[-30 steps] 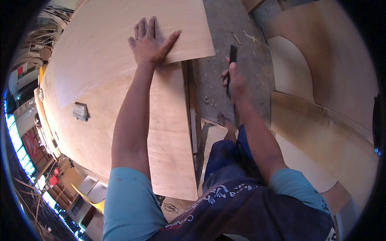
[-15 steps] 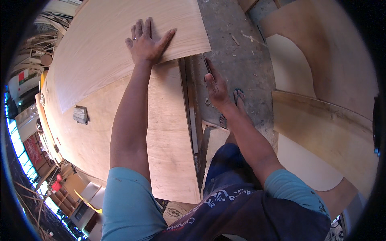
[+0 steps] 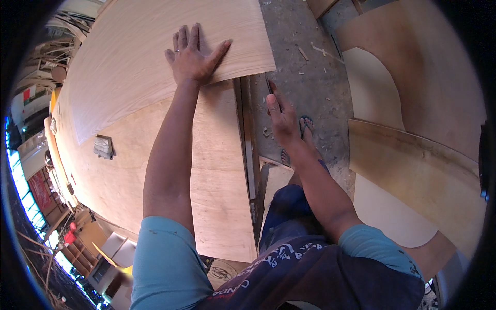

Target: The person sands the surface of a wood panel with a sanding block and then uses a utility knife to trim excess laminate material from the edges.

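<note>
My left hand [image 3: 192,62] lies spread and open on a pale wood-grained sheet [image 3: 129,51], near its front edge. The sheet rests over a larger plywood board [image 3: 217,175], its right corner overhanging the board's side. A small grey block-like object [image 3: 103,147] lies on the board at the left. Just below that overhanging corner, my right hand [image 3: 280,114] is closed around a dark narrow tool [image 3: 268,88], held upright beside the sheet's edge; most of the tool is hidden by my fingers and I cannot make out what kind it is.
Curved and straight plywood panels [image 3: 392,147] stand along the right. My sandalled feet [image 3: 306,125] are on a grey floor [image 3: 310,72] scattered with wood offcuts. Stacked wood strips [image 3: 62,39], shelving [image 3: 85,253] and bright windows line the far left.
My right hand has moved left with the dark tool, to just under the sheet's overhanging corner. My left hand stays spread on the sheet. One foot now shows further up beside my right forearm.
</note>
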A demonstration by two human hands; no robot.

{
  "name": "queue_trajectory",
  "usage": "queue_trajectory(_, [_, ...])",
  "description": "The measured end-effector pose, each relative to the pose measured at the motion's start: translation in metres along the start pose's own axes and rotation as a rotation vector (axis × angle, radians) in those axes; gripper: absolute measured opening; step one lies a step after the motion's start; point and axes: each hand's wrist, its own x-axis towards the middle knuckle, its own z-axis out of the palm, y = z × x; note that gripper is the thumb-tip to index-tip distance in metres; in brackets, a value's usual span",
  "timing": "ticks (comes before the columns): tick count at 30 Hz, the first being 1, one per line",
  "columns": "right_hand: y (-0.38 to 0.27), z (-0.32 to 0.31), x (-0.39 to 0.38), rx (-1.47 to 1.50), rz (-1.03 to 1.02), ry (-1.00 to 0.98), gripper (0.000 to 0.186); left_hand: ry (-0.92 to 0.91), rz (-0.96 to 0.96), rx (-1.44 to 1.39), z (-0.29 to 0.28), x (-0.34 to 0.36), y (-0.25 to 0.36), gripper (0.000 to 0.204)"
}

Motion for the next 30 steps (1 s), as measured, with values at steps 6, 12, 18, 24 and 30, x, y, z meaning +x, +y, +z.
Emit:
queue_trajectory(6, [-0.017,0.005,-0.005,0.066,0.087,0.028,0.066,0.003,0.0,-0.006,0.0,-0.001,0.0,0.108])
queue_trajectory(12, [-0.03,0.01,0.006,0.09,0.106,0.047,0.064,0.027,0.01,-0.005,0.003,-0.001,0.0,0.108])
queue_trajectory(18, [-0.037,0.014,0.032,0.126,0.131,0.07,0.061,0.029,0.007,0.044,0.004,0.0,0.0,0.108])
queue_trajectory(24, [-0.04,0.022,0.045,0.124,0.181,0.125,0.06,0.021,0.001,0.01,0.002,0.002,-0.001,0.114])
queue_trajectory(30, [-0.045,0.026,0.088,0.239,0.036,0.216,0.055,0.03,-0.006,0.045,0.0,0.003,0.006,0.109])
